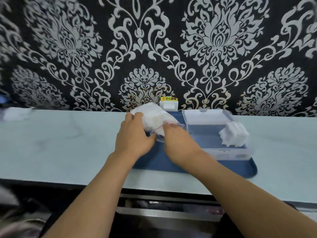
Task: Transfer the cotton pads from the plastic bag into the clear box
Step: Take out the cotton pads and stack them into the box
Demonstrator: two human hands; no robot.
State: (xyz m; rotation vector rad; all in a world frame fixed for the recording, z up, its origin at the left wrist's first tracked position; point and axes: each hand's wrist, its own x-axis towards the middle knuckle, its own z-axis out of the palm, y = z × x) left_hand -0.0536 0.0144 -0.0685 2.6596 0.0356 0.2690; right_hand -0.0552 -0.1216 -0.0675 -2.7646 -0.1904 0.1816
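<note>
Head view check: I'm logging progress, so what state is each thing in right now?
plastic bag: held by both hands, pads inside
left hand: gripping the bag
right hand: at the bag's mouth
clear box: open, lid tipped back
cotton pads: stacked in the box's right end
blue tray: flat on counter, under box

Pale blue-white countertop [60, 143] runs the full width, backed by patterned black-and-silver wall. Blue tray [171, 162] lies directly on it, right of centre, near front edge. Behind the tray, against the wall, a small white block with a yellow label [168, 103]. Far left of the tray, at the wall, a blurred white item [15, 114]; cannot tell what.
</note>
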